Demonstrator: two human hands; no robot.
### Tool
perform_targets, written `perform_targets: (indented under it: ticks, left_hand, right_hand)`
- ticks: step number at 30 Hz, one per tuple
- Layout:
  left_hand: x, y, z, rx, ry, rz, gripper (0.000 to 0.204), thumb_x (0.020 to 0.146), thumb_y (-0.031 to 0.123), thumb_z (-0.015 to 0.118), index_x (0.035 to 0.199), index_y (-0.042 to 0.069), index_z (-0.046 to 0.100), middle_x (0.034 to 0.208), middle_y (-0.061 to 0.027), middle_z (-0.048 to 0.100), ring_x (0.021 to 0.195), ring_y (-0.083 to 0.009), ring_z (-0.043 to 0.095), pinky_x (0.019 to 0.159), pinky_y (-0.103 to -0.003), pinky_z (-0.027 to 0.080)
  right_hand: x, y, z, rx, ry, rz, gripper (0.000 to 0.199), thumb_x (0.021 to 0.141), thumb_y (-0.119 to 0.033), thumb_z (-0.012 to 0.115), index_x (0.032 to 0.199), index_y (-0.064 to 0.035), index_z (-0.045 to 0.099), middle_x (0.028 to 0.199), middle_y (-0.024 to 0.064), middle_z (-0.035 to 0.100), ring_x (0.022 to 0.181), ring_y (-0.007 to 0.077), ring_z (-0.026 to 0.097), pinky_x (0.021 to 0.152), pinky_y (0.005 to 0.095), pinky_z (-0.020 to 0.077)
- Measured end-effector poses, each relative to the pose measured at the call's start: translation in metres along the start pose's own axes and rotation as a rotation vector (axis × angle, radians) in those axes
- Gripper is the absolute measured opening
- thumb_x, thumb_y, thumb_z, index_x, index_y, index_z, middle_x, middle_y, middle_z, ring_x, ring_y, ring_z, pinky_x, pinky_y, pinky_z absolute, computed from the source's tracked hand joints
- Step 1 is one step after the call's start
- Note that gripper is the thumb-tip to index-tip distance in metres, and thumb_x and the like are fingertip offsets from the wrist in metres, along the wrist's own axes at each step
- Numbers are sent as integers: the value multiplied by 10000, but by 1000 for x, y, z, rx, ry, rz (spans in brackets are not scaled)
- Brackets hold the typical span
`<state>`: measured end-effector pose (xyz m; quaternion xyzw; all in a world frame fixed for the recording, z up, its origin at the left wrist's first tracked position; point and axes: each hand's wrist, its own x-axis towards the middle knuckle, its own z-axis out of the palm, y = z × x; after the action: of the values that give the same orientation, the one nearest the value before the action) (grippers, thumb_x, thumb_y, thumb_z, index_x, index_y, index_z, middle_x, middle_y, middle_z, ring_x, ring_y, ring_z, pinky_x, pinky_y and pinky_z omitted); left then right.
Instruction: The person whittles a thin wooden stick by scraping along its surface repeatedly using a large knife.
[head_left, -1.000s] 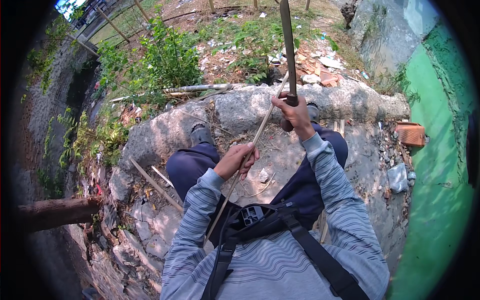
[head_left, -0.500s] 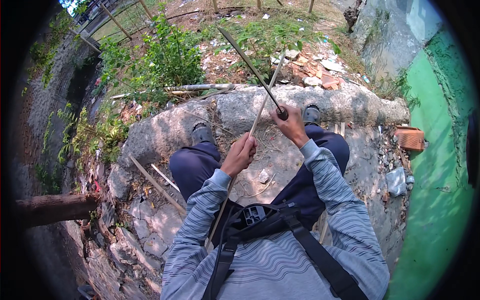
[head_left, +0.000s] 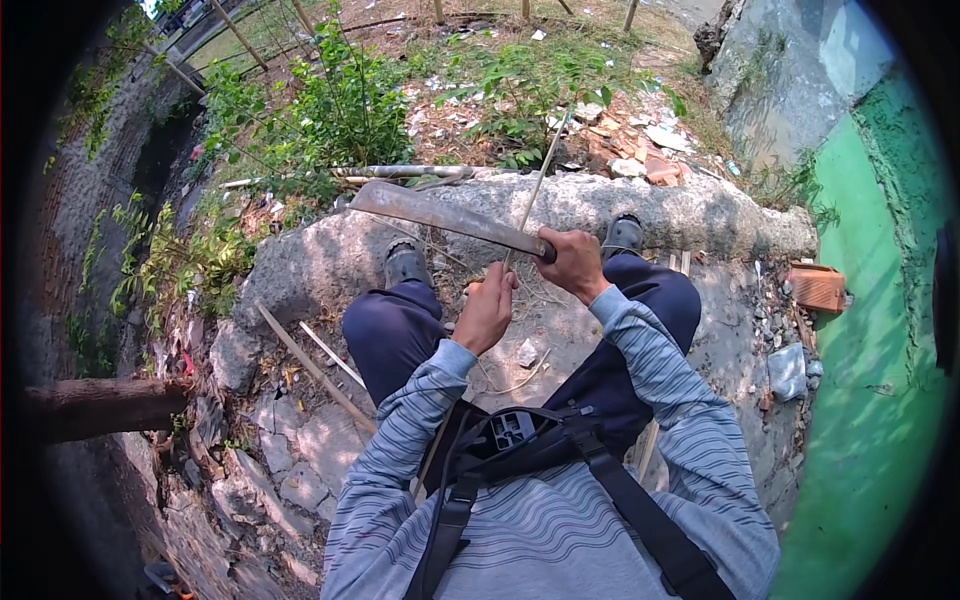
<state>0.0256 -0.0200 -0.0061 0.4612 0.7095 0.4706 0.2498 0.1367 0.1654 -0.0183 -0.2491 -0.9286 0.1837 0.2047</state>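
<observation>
Steel knife (head_left: 445, 214) has been swung leftward: upright a second ago, now nearly level, broad face shown, tip over stone ledge (head_left: 680, 208). Pale stick (head_left: 541, 184) held in closed grip of left hand (head_left: 485, 308), slanted upward past ledge. Stick crossed by blade just beyond left hand; contact cannot be told. Knife clenched in grip of right hand (head_left: 575, 263). Stick thus judged within blade's reach; no cut visible.

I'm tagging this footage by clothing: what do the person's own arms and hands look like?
Both sleeves are long and grey-blue with thin dark stripes, ending in fitted cuffs. The left hand and right hand are ungloved.
</observation>
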Motion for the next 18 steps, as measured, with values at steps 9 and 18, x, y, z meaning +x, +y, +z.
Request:
perform_targets:
  ticks: [9, 18]
  left_hand:
    - [-4, -16, -2, 53, -25, -8, 155, 1104, 157, 466, 1083, 7, 499, 845, -261, 671, 820, -497, 680, 690, -535, 496]
    - [-12, -17, -5, 99, -65, 21, 154, 1100, 156, 474, 1118, 4, 492, 834, -273, 681, 793, -510, 675, 669, -575, 490]
  right_hand:
    - [12, 12, 18, 125, 74, 70, 206, 793, -348, 772, 843, -157, 715, 706, 135, 705, 684, 390, 717, 626, 503, 569]
    - [19, 22, 20, 135, 71, 68, 222, 807, -344, 783, 846, -135, 718, 700, 122, 709, 688, 372, 723, 644, 496, 577]
